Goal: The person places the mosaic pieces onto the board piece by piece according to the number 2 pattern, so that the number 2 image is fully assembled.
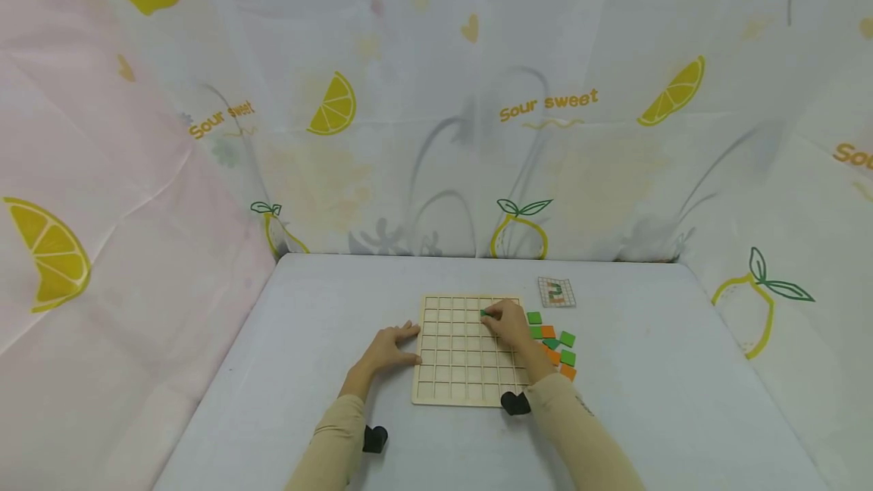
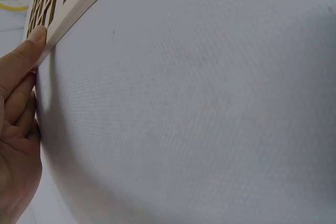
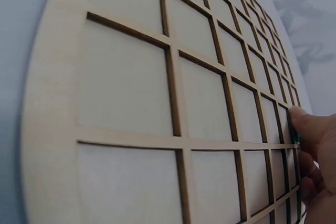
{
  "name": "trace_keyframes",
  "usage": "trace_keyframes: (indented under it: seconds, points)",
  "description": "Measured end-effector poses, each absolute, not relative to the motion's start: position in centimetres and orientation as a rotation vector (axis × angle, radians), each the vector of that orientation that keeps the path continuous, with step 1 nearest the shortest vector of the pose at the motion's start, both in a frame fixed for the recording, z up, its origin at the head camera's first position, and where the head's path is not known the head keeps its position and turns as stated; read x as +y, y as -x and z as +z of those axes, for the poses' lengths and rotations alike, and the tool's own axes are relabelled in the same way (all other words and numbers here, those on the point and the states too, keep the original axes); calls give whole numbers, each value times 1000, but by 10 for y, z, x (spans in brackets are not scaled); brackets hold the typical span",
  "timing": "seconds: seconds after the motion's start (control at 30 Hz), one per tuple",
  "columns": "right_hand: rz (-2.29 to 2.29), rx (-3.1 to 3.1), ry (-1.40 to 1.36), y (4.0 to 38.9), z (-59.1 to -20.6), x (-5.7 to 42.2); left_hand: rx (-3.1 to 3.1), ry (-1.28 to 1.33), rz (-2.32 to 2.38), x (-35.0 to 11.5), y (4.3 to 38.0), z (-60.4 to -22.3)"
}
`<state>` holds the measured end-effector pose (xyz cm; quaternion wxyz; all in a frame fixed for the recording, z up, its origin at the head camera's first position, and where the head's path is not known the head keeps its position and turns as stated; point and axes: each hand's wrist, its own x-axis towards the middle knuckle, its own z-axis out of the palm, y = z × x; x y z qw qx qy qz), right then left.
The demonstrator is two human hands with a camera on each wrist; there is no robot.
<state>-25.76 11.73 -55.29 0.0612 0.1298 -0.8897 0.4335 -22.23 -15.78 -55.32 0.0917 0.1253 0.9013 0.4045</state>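
A pale wooden grid board [image 1: 450, 351] lies flat on the table. My left hand [image 1: 385, 348] is at its left edge, thumb and fingertips spread apart and touching the rim. The left wrist view has the thumb [image 2: 23, 56] against the edge of the board. Over the upper right squares, my right hand [image 1: 508, 324] pinches a small green piece [image 1: 485, 313] between thumb and fingers. In the right wrist view only a sliver of the green piece [image 3: 297, 138] shows; the fingers hide its shape.
Green tiles [image 1: 567, 358] and orange tiles [image 1: 568, 373] lie loose right of the board, partly behind the right forearm. A card with a gridded pattern [image 1: 556, 292] lies beyond them. Black heart-shaped items [image 1: 375, 439] are beside both sleeves. Lemon-printed cloth [image 1: 423, 173] hangs around the white table [image 1: 682, 385].
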Motion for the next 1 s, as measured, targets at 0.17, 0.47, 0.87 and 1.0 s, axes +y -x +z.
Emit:
trace_keyframes:
  seconds: [0.17, 0.47, 0.87, 1.0]
  points:
    - [1265, -2624, -372, 257, -561, 114, 2678, -375, 1201, -158, 223, -553]
    - [1285, -2646, -402, 259, -556, 116, 2677, -373, 1216, -158, 223, -552]
    - [1244, -2625, -429, 254, -560, 121, 2684, -355, 1203, -157, 222, -553]
    - [1319, -2587, -458, 250, -562, 126, 2680, -355, 1209, -157, 221, -552]
